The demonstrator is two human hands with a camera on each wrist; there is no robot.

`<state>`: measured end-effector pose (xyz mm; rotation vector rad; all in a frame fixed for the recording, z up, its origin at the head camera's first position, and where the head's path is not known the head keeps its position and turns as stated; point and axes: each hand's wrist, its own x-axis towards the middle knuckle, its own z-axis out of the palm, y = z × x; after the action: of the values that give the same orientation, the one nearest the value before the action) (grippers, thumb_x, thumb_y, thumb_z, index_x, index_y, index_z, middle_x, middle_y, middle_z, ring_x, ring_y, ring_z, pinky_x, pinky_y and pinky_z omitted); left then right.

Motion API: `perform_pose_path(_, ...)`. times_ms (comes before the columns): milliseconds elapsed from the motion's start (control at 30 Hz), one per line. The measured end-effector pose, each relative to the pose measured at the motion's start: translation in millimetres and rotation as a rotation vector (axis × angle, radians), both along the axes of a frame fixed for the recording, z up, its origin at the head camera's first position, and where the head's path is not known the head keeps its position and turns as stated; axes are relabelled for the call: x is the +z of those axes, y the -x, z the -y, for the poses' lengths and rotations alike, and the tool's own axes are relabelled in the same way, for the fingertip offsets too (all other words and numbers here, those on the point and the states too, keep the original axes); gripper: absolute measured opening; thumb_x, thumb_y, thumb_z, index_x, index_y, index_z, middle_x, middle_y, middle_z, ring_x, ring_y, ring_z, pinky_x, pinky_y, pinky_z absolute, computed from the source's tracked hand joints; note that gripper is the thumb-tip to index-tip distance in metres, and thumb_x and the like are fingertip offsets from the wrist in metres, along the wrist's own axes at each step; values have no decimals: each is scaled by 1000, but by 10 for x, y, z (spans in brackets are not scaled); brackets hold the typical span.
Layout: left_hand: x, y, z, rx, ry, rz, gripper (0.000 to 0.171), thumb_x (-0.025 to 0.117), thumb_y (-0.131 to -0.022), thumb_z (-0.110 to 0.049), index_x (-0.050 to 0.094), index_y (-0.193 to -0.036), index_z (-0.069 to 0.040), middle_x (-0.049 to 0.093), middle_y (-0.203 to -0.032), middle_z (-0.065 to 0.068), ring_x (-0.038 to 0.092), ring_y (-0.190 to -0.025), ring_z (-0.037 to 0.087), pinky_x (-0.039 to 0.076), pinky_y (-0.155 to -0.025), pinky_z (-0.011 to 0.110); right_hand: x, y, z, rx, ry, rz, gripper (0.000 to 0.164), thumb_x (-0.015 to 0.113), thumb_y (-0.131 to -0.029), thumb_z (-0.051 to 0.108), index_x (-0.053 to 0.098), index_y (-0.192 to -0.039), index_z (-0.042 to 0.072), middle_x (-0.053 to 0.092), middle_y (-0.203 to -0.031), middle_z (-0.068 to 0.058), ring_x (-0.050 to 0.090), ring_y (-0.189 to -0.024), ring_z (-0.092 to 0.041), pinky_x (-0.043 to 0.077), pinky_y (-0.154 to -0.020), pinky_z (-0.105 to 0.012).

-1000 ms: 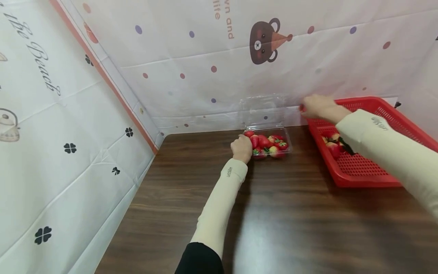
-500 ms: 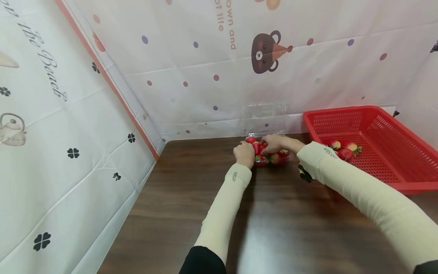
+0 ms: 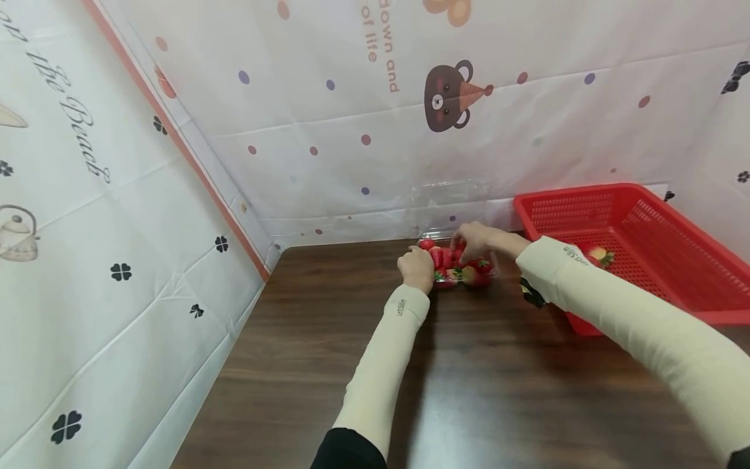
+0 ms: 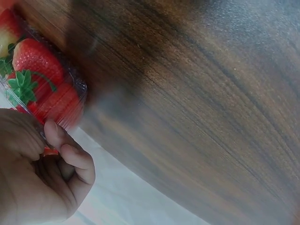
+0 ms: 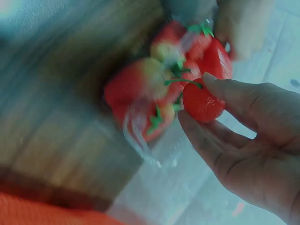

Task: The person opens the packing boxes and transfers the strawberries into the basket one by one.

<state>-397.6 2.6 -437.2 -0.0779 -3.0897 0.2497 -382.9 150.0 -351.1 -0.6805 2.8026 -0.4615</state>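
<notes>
Strawberries [image 3: 439,258] fill a clear plastic box [image 4: 82,90] near the table's back edge. My left hand [image 3: 417,268] pinches the left rim of this box between thumb and curled fingers. Over the box, my right hand [image 3: 476,240] holds one small strawberry [image 5: 203,104] with a thin green stem between thumb and fingertips. Several larger strawberries [image 5: 129,86] lie just beyond it in the right wrist view, somewhat blurred. The right hand hides part of the box's contents in the head view.
The box's transparent lid [image 3: 450,203] stands raised against the patterned white sheet [image 3: 328,176] behind. To the right, a red plastic basket [image 3: 629,190] holds a few strawberries [image 3: 600,255], partly hidden by the right sleeve. Brown wooden table [image 3: 281,365] stretches toward me.
The right hand has come left from above the red basket's corner, carrying a strawberry, and down into the plastic box. The left hand has kept its grip on the box's rim.
</notes>
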Motion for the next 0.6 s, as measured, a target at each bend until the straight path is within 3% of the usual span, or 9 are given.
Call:
perform_pose_path(133,24,13,2,7,-19,-22,42,41,-109,-21,57,-143,-4,68,-137,2,74,-98,17,55,-79,31,219,-8,-143,-8,46,-91,31,81,-77,2,70,-106,-5,71,-97,-23,65,-87,-32,54,-79,-42)
perform_pose_path(333,37,49,14,6,-38,-12,44,39,-109,-20,53,-146,0,72,-130,4,74,-99,17,55,-81,31,543,-35,-441,-74,39,-215,33,82,-85,10,70,-112,-4,70,-114,-30,63,-113,-50,51,-97,-59)
perform_pose_path(500,9,16,15,-3,-35,4,42,39,-110,-20,56,-144,-3,66,-141,2,74,-99,17,55,-80,31,718,-93,-768,-147,-9,-262,32,76,-91,12,68,-117,-6,71,-111,-29,67,-100,-42,53,-88,-56)
perform_pose_path(600,-6,-24,6,-8,-41,-9,41,39,-109,-20,59,-142,-4,64,-143,1,74,-98,18,55,-79,31,805,-148,-988,-190,-45,-261,34,73,-92,9,66,-119,-10,70,-109,-30,66,-100,-44,52,-90,-57)
